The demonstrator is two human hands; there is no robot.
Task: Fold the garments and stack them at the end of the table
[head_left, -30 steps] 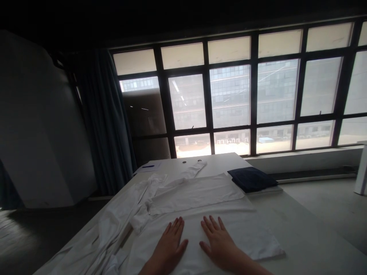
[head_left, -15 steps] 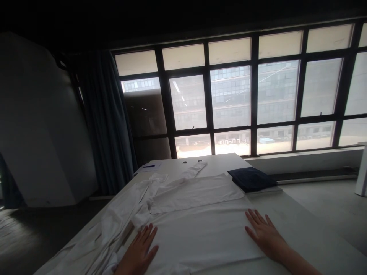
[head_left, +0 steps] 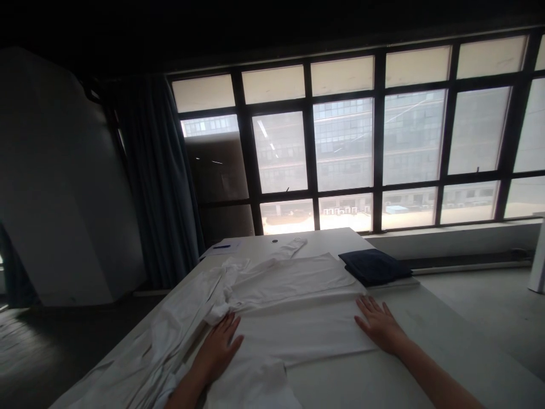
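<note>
A white garment [head_left: 306, 325], probably a shirt, is spread over the white table with a sleeve reaching toward the far end. My left hand [head_left: 221, 345] lies on its left edge, fingers spread and pointing away from me. On the opposite edge rests my right hand [head_left: 380, 325], palm down with the fingers stretched out. Neither hand grips the cloth. Beside my left hand, more crumpled white cloth [head_left: 157, 341] runs along the table's left side. Loose folds of the garment lie near the front, between my forearms.
A folded dark blue cloth [head_left: 375, 266] lies on the table's [head_left: 443, 335] right edge. At the far left corner a pen [head_left: 221, 246] sits on paper [head_left: 232, 247]. Beyond are a blue curtain [head_left: 164, 187] and a large window [head_left: 343, 142].
Both hands have slid forward, away from me, along the garment's sides. The cloth has shifted with them, and its near edge now sits farther up the table.
</note>
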